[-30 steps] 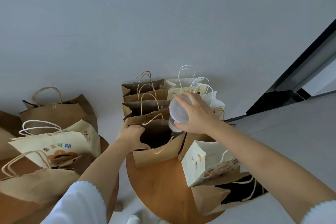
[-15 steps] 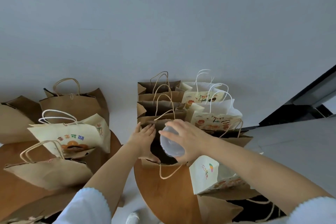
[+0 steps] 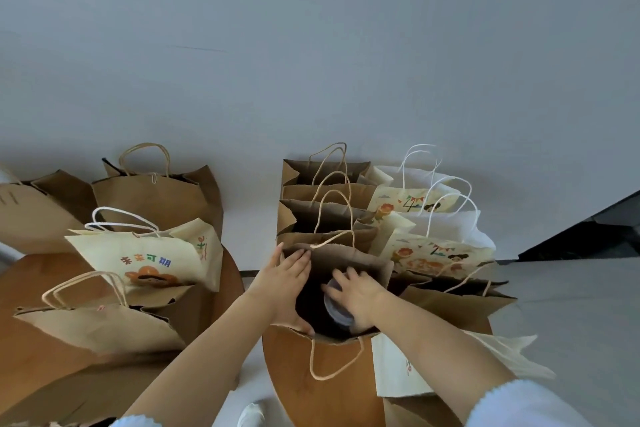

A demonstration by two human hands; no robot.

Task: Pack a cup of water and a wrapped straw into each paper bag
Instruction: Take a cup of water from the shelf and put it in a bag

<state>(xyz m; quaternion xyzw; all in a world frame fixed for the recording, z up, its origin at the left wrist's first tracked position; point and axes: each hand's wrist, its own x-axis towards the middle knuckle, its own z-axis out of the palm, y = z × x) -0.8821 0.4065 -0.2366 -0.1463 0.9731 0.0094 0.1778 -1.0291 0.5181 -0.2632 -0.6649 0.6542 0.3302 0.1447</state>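
A brown paper bag (image 3: pixel 367 262) stands open on a round wooden table (image 3: pixel 332 395). My right hand (image 3: pixel 360 295) reaches down into the bag's mouth and grips a clear plastic cup with a lid (image 3: pixel 337 312), most of it inside the bag. My left hand (image 3: pixel 285 279) lies with straight fingers along the bag's left wall, thumb at the near rim, holding the mouth apart. No wrapped straw shows.
Behind this bag stand more brown bags (image 3: pixel 322 215) and printed white bags (image 3: pixel 429 250). Another white bag (image 3: pixel 401 367) lies at the right. A second wooden table (image 3: pixel 31 288) on the left carries a cream printed bag (image 3: pixel 149 263) and brown bags (image 3: pixel 97 322). A grey wall rises behind.
My right hand has lowered the cup from above the bag down into its mouth. My left hand went from gripping the rim to lying flat against the bag's side.
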